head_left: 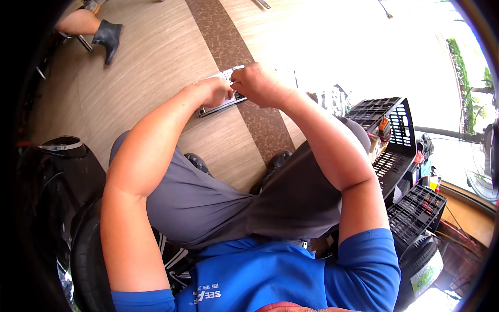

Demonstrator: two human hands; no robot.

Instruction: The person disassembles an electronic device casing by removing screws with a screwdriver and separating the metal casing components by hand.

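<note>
A flat, silvery-white, tray-like object (208,109) with a dark front edge lies low in front of my knees. Its details are too small and covered to make out. Over its left part is my left hand (214,91), its fingers curled down towards the surface. My right hand (258,86) is beside it, closed in a pinch, with the fingertips of both hands close together near the middle of the object. Whatever sits between the fingers is hidden.
Black plastic crates (400,140) holding assorted items stand on my right, with a tyre (416,265) below them. A dark motorcycle part (62,171) is at my left. Another person's booted foot (108,39) shows at upper left. A fan (483,166) stands far right.
</note>
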